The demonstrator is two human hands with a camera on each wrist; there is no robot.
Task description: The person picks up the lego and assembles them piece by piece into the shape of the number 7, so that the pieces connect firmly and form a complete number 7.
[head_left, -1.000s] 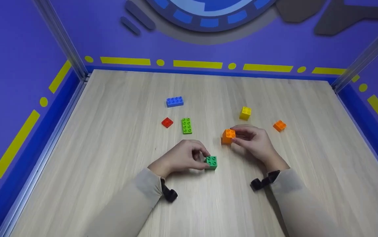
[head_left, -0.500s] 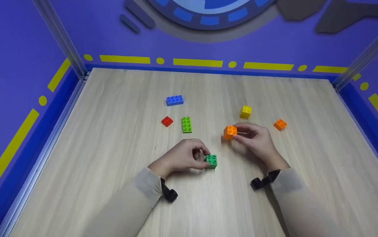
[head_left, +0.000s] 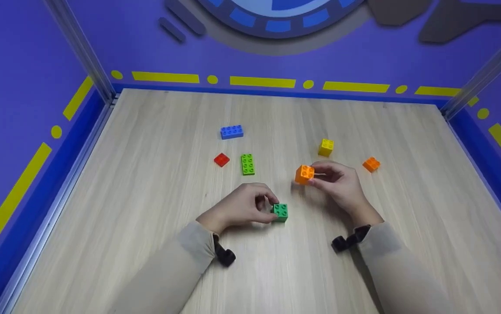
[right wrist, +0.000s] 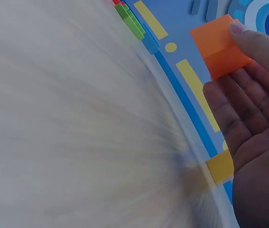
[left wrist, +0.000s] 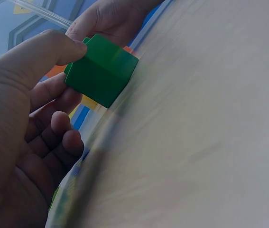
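Observation:
In the head view my left hand (head_left: pixel 246 205) pinches a green building block (head_left: pixel 280 212) with studs on top, thumb on the near side and a finger on the far side. The left wrist view shows that green block (left wrist: pixel 101 71) from its smooth side. My right hand (head_left: pixel 340 185) holds an orange building block (head_left: pixel 304 174) by its right side, farther back than the green one. A shadow lies beneath the orange block. The right wrist view has the thumb on one face of this orange block (right wrist: pixel 221 46) and fingers behind it.
Behind the hands lie a blue block (head_left: pixel 231 132), a red block (head_left: pixel 221 159) and a light green block (head_left: pixel 247 164) on the left. To the right are a yellow block (head_left: pixel 326 147) and a smaller orange block (head_left: pixel 371 164). Blue walls border the wooden table (head_left: pixel 154 131).
The orange block in my right hand has lifted slightly from the table and moved a little away from me. My left hand keeps its pinch on the green block in nearly the same place.

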